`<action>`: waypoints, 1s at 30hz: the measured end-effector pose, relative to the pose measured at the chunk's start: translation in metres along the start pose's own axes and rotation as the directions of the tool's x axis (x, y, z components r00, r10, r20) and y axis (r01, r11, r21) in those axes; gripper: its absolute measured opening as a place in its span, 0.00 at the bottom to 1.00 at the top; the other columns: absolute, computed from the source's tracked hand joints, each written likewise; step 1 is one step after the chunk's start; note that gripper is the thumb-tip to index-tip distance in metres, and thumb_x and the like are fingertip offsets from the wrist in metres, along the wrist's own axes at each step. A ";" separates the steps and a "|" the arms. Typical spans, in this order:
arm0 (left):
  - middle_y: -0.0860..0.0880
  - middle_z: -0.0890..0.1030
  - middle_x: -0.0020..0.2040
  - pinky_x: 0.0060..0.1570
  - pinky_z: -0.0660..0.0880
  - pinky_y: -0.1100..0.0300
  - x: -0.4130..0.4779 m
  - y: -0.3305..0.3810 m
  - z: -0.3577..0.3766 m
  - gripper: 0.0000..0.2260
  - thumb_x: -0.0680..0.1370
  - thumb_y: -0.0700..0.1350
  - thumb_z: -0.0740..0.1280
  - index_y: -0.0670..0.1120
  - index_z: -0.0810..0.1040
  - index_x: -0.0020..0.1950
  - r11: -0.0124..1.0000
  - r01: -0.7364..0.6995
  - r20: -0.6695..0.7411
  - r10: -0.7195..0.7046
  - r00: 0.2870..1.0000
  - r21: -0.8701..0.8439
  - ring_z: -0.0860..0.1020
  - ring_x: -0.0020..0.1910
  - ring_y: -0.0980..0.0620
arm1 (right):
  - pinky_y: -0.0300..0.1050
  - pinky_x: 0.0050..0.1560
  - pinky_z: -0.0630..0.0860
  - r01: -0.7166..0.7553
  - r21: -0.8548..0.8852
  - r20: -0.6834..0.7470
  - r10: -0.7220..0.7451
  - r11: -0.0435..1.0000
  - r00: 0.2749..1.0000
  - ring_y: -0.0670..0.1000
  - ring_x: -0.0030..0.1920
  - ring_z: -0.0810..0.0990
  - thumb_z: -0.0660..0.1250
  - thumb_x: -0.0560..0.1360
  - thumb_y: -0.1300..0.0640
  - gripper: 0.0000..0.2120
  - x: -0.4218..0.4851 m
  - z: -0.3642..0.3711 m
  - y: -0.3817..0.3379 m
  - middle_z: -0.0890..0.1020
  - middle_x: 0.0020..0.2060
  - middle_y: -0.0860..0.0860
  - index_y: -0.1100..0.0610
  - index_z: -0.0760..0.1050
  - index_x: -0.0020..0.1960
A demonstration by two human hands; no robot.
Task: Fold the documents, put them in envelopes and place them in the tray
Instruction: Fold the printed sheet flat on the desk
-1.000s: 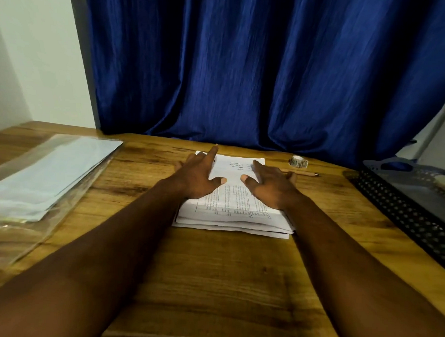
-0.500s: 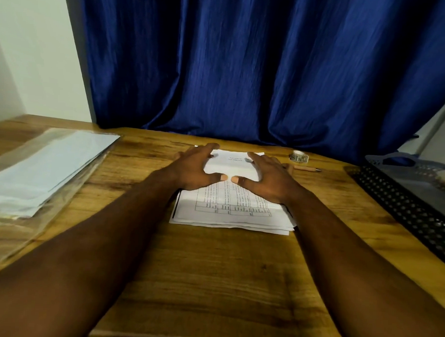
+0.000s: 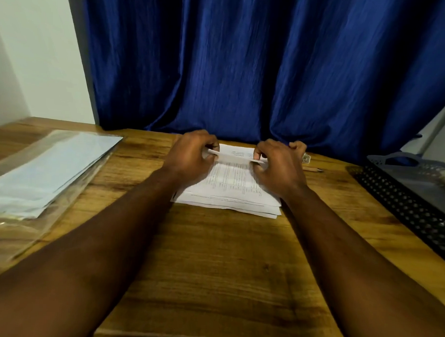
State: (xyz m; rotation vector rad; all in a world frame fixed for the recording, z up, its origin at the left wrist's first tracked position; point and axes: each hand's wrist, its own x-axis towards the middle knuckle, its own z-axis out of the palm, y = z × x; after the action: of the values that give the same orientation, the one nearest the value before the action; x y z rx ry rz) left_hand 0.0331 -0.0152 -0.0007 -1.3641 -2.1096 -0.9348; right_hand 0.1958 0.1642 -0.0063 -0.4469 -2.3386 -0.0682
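Observation:
A small stack of printed documents (image 3: 228,191) lies in the middle of the wooden table. My left hand (image 3: 191,157) and my right hand (image 3: 277,167) pinch the far edge of the top sheet (image 3: 233,156), which is lifted and curled toward me. A pack of white envelopes (image 3: 47,172) in clear plastic lies at the left. The dark perforated tray (image 3: 402,197) sits at the right edge of the table.
A pencil (image 3: 313,169) and a small roll of tape (image 3: 305,158) lie just right of my right hand. A blue curtain (image 3: 245,68) hangs right behind the table. Bare wood (image 3: 213,269) stretches from the stack to the near edge.
Both hands went from lying flat on the stack to pinching the top sheet's far edge and lifting it toward me. The camera tilted a little.

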 end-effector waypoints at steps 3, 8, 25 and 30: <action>0.57 0.81 0.42 0.45 0.79 0.50 0.000 0.002 -0.001 0.06 0.73 0.42 0.74 0.53 0.81 0.42 0.999 -0.016 0.064 0.013 0.998 0.048 0.78 0.42 0.55 | 0.52 0.63 0.57 -0.013 -0.024 0.026 0.014 1.000 1.000 0.48 0.45 0.78 0.72 0.74 0.58 0.09 -0.002 -0.002 0.000 0.80 0.38 0.42 0.46 0.75 0.45; 0.53 0.83 0.47 0.48 0.82 0.48 -0.008 0.002 0.004 0.06 0.76 0.43 0.72 0.54 0.82 0.48 0.996 0.070 0.338 -0.087 0.937 0.063 0.80 0.48 0.53 | 0.62 0.73 0.58 -0.065 -0.046 0.215 0.073 0.997 0.974 0.50 0.50 0.80 0.69 0.78 0.57 0.07 -0.006 0.002 0.000 0.83 0.41 0.43 0.45 0.79 0.48; 0.50 0.75 0.73 0.74 0.66 0.45 -0.011 -0.008 0.024 0.19 0.85 0.52 0.63 0.49 0.73 0.75 0.982 0.187 0.447 -0.181 0.876 0.032 0.72 0.71 0.48 | 0.66 0.81 0.35 -0.098 0.051 0.656 0.041 0.994 0.754 0.47 0.85 0.48 0.47 0.88 0.41 0.28 0.007 0.023 -0.048 0.52 0.86 0.46 0.47 0.54 0.86; 0.50 0.59 0.84 0.81 0.54 0.44 -0.010 -0.006 0.022 0.25 0.87 0.56 0.54 0.49 0.61 0.83 0.976 0.134 0.563 -0.208 0.800 0.171 0.57 0.83 0.49 | 0.67 0.81 0.33 -0.129 0.001 0.749 0.085 0.992 0.657 0.46 0.85 0.40 0.41 0.88 0.37 0.30 0.009 0.018 -0.040 0.43 0.86 0.43 0.46 0.44 0.87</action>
State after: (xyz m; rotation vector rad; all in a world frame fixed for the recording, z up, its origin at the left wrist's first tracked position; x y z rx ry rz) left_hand 0.0314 -0.0057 -0.0238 -1.5518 -2.7306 -0.4602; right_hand 0.1644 0.1326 -0.0100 -0.6830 -3.1139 0.3002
